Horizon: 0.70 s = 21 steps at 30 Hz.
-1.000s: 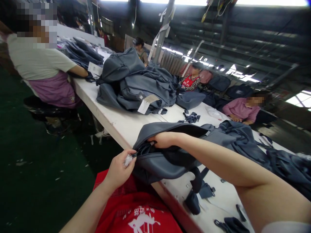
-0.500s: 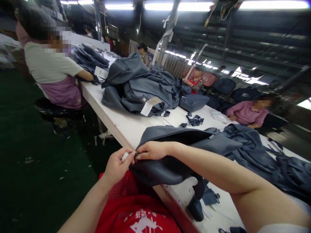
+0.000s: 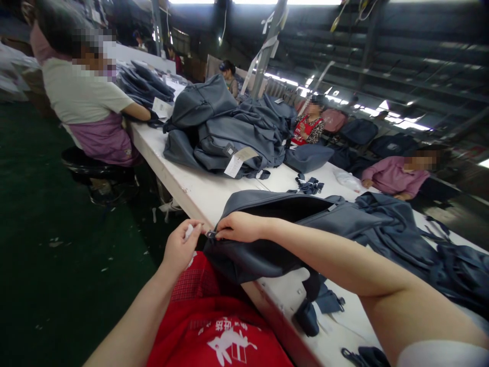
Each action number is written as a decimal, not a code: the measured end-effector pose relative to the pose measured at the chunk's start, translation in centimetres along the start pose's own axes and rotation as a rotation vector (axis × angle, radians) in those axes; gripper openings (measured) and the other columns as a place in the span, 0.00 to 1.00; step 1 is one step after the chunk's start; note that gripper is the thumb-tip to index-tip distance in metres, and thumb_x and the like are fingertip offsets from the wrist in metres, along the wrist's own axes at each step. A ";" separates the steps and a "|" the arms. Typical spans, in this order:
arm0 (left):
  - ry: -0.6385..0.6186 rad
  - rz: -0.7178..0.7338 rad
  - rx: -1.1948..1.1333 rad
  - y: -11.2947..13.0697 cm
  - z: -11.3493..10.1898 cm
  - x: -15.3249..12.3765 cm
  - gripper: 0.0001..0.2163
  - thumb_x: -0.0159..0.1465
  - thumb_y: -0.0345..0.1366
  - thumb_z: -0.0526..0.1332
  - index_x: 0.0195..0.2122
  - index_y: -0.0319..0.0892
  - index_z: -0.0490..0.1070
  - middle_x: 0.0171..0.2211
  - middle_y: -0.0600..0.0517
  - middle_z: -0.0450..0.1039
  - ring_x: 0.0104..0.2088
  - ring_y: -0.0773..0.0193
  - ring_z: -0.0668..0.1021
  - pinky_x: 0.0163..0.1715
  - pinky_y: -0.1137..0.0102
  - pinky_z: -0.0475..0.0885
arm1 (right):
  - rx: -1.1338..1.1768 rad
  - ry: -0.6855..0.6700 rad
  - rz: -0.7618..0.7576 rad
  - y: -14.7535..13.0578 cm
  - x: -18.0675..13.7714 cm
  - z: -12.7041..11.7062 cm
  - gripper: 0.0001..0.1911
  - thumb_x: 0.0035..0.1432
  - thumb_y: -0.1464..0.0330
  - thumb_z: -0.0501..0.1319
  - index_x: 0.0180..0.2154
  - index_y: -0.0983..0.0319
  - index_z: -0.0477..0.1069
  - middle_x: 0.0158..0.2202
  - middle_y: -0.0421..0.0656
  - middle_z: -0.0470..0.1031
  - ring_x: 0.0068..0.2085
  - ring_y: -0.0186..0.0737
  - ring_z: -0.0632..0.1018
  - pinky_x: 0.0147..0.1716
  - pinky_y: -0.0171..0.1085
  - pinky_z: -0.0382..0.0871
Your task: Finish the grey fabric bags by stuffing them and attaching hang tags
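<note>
A dark blue-grey bag [image 3: 244,265] lies across the table edge, its long zipped mouth gaping. My right hand [image 3: 239,227] reaches over the opening and pinches the near end of the bag, beside a small metal zipper piece [image 3: 210,234]. Just left of that end, my left hand [image 3: 183,242] is closed, with thumb and forefinger pinched together. A small white wad [image 3: 188,232] shows between its fingers; what the fingertips pinch is too small to make out. A narrow gap separates the two hands.
A heap of similar bags with paper tags [image 3: 240,160] sits on the white table [image 3: 202,196]. Straps with buckles [image 3: 310,184] lie behind my bag, more strap pieces [image 3: 330,300] in front. A co-worker [image 3: 87,97] sits at left; others work across the table.
My left hand has drawn slightly left, away from the bag's end, exposing the metal zipper piece. My right hand stays at the bag's end. The view has shifted slightly.
</note>
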<state>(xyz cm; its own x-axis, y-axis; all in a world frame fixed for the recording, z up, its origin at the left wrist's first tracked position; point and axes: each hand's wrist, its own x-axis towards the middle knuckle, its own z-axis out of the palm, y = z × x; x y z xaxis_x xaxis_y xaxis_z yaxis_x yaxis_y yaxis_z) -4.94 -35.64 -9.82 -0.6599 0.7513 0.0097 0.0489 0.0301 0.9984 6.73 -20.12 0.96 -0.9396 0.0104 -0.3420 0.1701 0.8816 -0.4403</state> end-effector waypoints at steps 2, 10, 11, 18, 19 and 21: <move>0.064 -0.066 -0.007 -1.4 0.4 -0.4 0.15 0.57 0.48 0.61 0.34 0.40 0.73 0.27 0.50 0.75 0.27 0.62 0.74 0.25 0.72 0.68 | -0.090 0.058 0.018 -0.5 0.0 0.4 0.13 0.64 0.66 0.57 0.42 0.66 0.79 0.38 0.47 0.80 0.37 0.38 0.77 0.36 0.31 0.65; 0.114 -0.155 -0.027 -3.8 3.9 -2.9 0.20 0.55 0.53 0.62 0.32 0.38 0.73 0.19 0.54 0.68 0.18 0.66 0.68 0.20 0.71 0.63 | -0.241 0.145 0.089 -1.2 0.3 1.0 0.15 0.63 0.65 0.56 0.39 0.63 0.80 0.36 0.47 0.81 0.37 0.43 0.79 0.32 0.33 0.64; 0.126 -0.145 -0.018 -3.6 3.9 -3.1 0.19 0.54 0.52 0.63 0.32 0.38 0.73 0.21 0.53 0.70 0.20 0.65 0.70 0.22 0.71 0.65 | -0.260 0.151 0.097 -1.3 0.3 1.0 0.15 0.63 0.64 0.56 0.39 0.63 0.80 0.36 0.47 0.81 0.36 0.43 0.79 0.32 0.34 0.64; 0.180 0.322 0.481 -2.5 3.5 -3.6 0.09 0.61 0.38 0.57 0.32 0.41 0.75 0.31 0.48 0.76 0.33 0.56 0.76 0.36 0.65 0.68 | -0.462 0.075 0.048 -2.7 0.4 1.6 0.14 0.65 0.67 0.54 0.37 0.64 0.78 0.36 0.49 0.80 0.37 0.46 0.80 0.33 0.36 0.68; 0.174 0.355 0.521 -2.5 3.4 -3.6 0.09 0.61 0.38 0.57 0.32 0.41 0.74 0.30 0.48 0.75 0.33 0.57 0.76 0.35 0.66 0.68 | -0.500 0.041 0.040 -2.8 0.5 1.7 0.14 0.64 0.69 0.55 0.37 0.65 0.79 0.36 0.50 0.80 0.38 0.47 0.80 0.34 0.37 0.68; 0.147 0.408 0.583 -2.7 3.4 -3.4 0.09 0.63 0.39 0.57 0.33 0.41 0.74 0.29 0.48 0.74 0.32 0.57 0.76 0.33 0.66 0.68 | -0.553 -0.012 0.042 -2.9 0.5 1.7 0.13 0.63 0.73 0.55 0.36 0.66 0.79 0.36 0.52 0.80 0.39 0.48 0.80 0.35 0.39 0.69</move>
<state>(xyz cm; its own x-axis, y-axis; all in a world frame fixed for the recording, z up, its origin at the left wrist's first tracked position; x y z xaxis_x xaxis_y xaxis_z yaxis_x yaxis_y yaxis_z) -0.28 -36.10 -12.71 -0.5958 0.6827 0.4231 0.6770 0.1436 0.7218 6.28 -23.51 0.69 -0.9313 0.0482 -0.3611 0.0228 0.9970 0.0745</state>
